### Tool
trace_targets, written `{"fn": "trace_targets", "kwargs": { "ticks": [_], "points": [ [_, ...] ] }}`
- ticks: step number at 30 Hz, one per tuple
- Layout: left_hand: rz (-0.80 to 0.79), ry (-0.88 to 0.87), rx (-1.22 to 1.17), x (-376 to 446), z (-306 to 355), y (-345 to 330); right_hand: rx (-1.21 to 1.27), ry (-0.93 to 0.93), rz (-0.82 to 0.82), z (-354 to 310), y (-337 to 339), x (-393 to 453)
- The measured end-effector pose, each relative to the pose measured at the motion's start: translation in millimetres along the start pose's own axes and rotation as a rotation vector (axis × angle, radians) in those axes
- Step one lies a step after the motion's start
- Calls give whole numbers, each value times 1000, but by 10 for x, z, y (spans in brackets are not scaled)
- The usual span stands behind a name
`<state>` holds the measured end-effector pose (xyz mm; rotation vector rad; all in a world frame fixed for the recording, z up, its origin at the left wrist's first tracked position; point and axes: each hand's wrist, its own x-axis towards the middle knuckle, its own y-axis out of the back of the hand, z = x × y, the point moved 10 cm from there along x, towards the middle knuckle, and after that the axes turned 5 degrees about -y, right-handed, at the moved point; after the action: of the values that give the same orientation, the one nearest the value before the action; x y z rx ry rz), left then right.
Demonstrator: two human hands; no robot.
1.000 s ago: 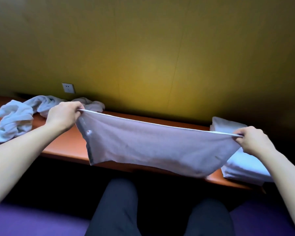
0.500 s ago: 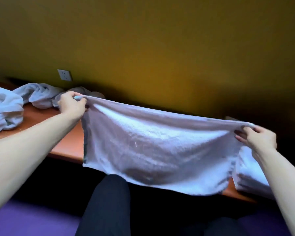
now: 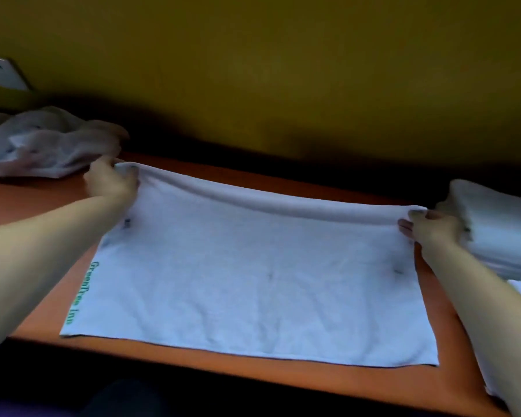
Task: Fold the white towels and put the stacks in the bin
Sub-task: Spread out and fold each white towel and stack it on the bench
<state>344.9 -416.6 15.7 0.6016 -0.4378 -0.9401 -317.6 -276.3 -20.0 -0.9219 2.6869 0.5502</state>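
Both hands pinch the towel's (image 3: 253, 281) far corners, left hand (image 3: 112, 183) and right hand (image 3: 430, 228) spread wide, keeping it taut and flat on the counter (image 3: 193, 361) between them, likely for folding.

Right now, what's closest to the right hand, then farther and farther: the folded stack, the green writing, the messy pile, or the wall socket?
From the right hand:
1. Folded stack, just to its right.
2. Green writing, on the towel's left edge.
3. Messy pile, far left.
4. Socket, on the wall, upper left.
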Motion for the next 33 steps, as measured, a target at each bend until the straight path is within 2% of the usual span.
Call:
{"fn": "trace_targets", "kwargs": {
  "ticks": [3, 6, 9, 11, 15, 18, 21, 25, 29, 31, 33],
  "points": [
    [-50, -52, 28, 99, 51, -331, -122, 38, -15, 42, -120, 263],
    [-229, -195, 121, -75, 126, -701, -476, 258, -47, -11, -230, 216],
    [-322, -444, 278, -660, 370, -968, -873, 549, -162, 72, -444, -80],
    [-398, -651, 281, -1342, 629, -1139, -1115, 678, -258, 228, -572, -195],
    [-584, -1077, 152, -3038, 1069, -1465, -1163, 635, -338, 338, -523, -124],
    [-693, -1302, 87, -4129, 1333, -1651, -1100, 570, -278, 294, -356, -2],
    [-780, -1388, 71, -4784, 1545, -1816, -1063, 520, -236, 225, -258, 127],
    [-831, -1475, 243, -5261, 1628, -2074, -1066, 517, -238, 134, -293, 169],
    [-775, -1399, 354, -5288, 1667, -2252, -1052, 512, -126, 65, -241, 207],
    [-731, -1366, 365, -5255, 1703, -2265, -1026, 402, -72, 86, -177, 278],
    [-759, -1286, 335, -5197, 1684, -2251, -983, 239, -93, 150, -143, 341]
  ]
}}
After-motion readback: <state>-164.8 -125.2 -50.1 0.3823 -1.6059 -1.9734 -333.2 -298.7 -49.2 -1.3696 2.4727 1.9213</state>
